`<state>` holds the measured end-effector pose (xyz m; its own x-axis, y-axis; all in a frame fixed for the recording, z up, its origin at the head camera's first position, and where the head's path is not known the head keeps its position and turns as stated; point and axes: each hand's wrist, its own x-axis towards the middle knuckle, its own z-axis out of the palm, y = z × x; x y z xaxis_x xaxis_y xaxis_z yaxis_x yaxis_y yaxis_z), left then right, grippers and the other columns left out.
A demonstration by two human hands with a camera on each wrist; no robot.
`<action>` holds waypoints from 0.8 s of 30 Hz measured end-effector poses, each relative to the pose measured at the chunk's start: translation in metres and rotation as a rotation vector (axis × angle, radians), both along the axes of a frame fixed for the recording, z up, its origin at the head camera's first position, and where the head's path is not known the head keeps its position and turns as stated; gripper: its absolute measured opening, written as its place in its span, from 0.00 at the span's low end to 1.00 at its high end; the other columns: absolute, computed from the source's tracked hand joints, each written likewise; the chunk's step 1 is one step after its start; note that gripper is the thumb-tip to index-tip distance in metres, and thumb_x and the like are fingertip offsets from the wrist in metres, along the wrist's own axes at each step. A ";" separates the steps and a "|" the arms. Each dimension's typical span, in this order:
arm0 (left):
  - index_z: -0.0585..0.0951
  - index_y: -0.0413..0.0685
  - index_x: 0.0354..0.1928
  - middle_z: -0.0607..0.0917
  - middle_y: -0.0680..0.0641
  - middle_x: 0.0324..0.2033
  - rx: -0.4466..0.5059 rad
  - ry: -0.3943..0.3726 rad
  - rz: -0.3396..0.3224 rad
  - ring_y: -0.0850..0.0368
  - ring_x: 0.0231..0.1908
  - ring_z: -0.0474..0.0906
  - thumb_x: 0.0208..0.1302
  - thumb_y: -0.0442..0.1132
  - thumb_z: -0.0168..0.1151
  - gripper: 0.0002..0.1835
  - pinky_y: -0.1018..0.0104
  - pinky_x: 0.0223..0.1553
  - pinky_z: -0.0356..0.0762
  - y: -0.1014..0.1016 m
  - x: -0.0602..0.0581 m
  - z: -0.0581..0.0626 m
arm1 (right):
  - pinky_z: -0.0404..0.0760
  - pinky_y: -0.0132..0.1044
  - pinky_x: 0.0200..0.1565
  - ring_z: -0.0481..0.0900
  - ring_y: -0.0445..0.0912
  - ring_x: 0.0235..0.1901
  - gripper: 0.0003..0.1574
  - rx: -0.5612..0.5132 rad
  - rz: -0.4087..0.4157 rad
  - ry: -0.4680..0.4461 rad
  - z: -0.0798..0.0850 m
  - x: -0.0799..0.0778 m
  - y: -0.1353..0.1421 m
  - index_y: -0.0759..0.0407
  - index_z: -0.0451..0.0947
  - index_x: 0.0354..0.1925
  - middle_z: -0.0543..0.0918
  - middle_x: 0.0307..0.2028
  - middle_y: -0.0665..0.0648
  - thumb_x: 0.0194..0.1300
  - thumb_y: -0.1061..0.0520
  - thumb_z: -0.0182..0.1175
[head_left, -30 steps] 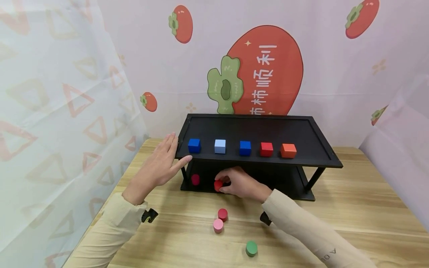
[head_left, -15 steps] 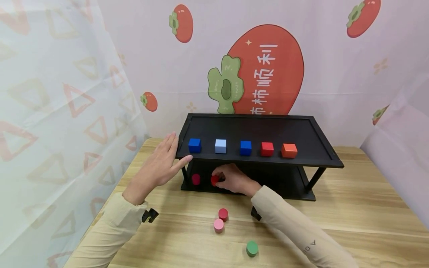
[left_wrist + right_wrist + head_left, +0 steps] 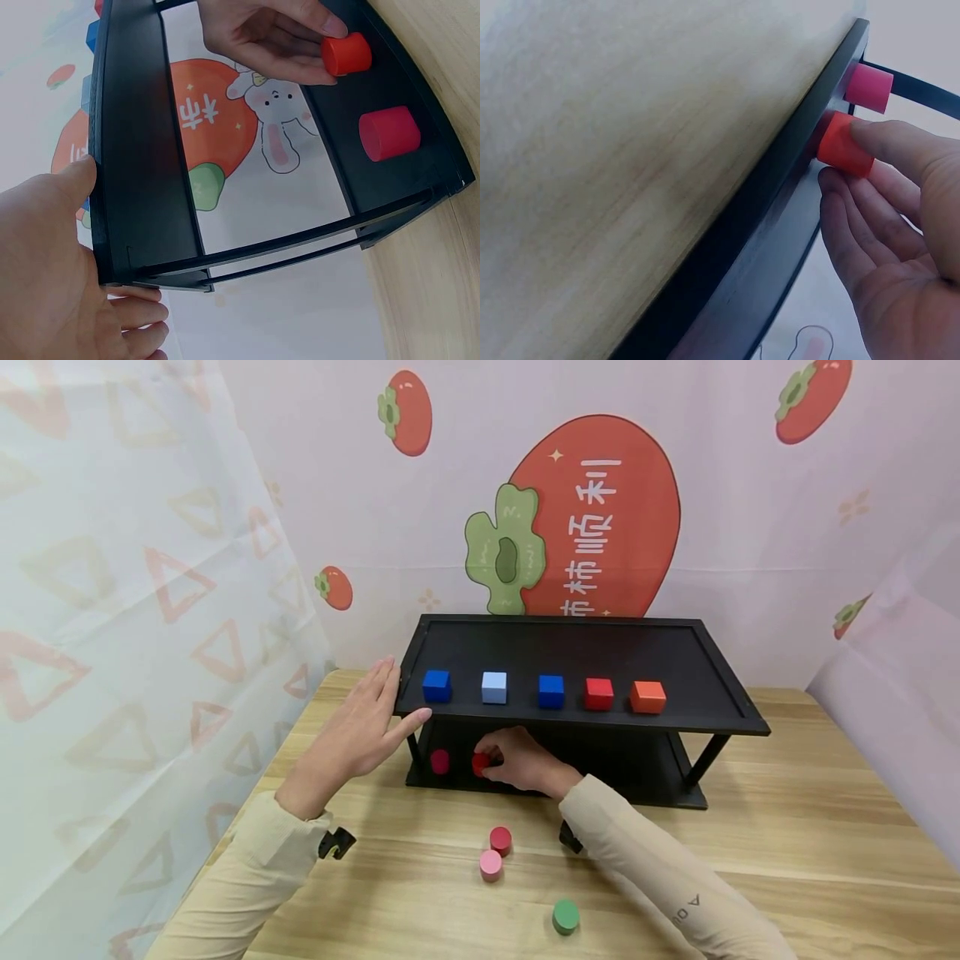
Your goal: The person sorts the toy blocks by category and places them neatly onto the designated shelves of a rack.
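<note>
On the lower tier of a black two-tier rack [image 3: 600,647], my right hand [image 3: 527,762] pinches a red cylinder block [image 3: 838,142] between thumb and fingers. The block stands at the tier's front edge. To its left is a magenta cylinder block [image 3: 390,133], a small gap apart. My left hand [image 3: 348,722] lies with straight fingers against the left edge of the upper tier, its thumb at the front corner.
Along the upper tier sit a blue cube [image 3: 437,687], a light blue cube [image 3: 494,688], another blue cube [image 3: 551,692], a red cube [image 3: 598,694] and an orange cube [image 3: 647,697]. On the wooden table are a red cylinder [image 3: 500,841], a pink cylinder [image 3: 491,865] and a green cylinder [image 3: 566,916].
My right hand has moved slightly left and deeper with the red cylinder block, then stayed nearly still over the last half second. My left hand has kept its place.
</note>
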<state>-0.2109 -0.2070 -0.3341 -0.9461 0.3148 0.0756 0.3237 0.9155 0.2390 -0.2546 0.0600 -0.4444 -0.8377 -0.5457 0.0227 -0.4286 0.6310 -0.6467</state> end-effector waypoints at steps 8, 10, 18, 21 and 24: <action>0.43 0.34 0.84 0.42 0.37 0.86 0.005 -0.005 0.005 0.37 0.86 0.38 0.79 0.69 0.44 0.53 0.41 0.85 0.41 0.000 0.001 0.000 | 0.88 0.44 0.58 0.87 0.49 0.52 0.23 0.007 0.004 -0.008 0.008 0.004 0.005 0.61 0.85 0.59 0.89 0.52 0.58 0.66 0.61 0.73; 0.43 0.34 0.84 0.42 0.37 0.86 0.008 -0.006 0.005 0.37 0.86 0.38 0.79 0.70 0.43 0.53 0.41 0.85 0.41 0.000 0.001 0.000 | 0.87 0.45 0.61 0.87 0.51 0.55 0.24 0.025 0.020 0.005 0.015 0.007 0.009 0.62 0.84 0.60 0.89 0.55 0.59 0.67 0.60 0.73; 0.43 0.34 0.84 0.42 0.37 0.86 0.005 -0.011 0.005 0.37 0.85 0.38 0.80 0.69 0.43 0.53 0.40 0.85 0.41 0.000 0.001 0.001 | 0.86 0.48 0.63 0.87 0.53 0.58 0.26 0.053 0.200 0.014 0.042 0.021 0.030 0.63 0.83 0.62 0.88 0.58 0.60 0.68 0.59 0.73; 0.43 0.34 0.84 0.42 0.37 0.86 0.003 -0.013 0.007 0.37 0.85 0.38 0.80 0.69 0.43 0.53 0.40 0.85 0.41 0.000 0.001 0.001 | 0.86 0.48 0.62 0.87 0.53 0.58 0.26 0.056 0.269 -0.001 0.045 0.029 0.038 0.63 0.83 0.62 0.88 0.58 0.61 0.68 0.59 0.73; 0.43 0.34 0.84 0.42 0.37 0.86 0.004 -0.013 0.007 0.37 0.85 0.38 0.80 0.69 0.44 0.52 0.41 0.85 0.41 0.000 0.001 0.001 | 0.87 0.44 0.61 0.87 0.50 0.57 0.26 0.061 0.309 -0.007 0.044 0.038 0.045 0.61 0.85 0.61 0.89 0.58 0.58 0.66 0.59 0.74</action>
<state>-0.2102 -0.2068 -0.3328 -0.9493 0.3076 0.0644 0.3138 0.9170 0.2464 -0.2166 0.1045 -0.4006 -0.6322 -0.7745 -0.0234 -0.6014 0.5095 -0.6155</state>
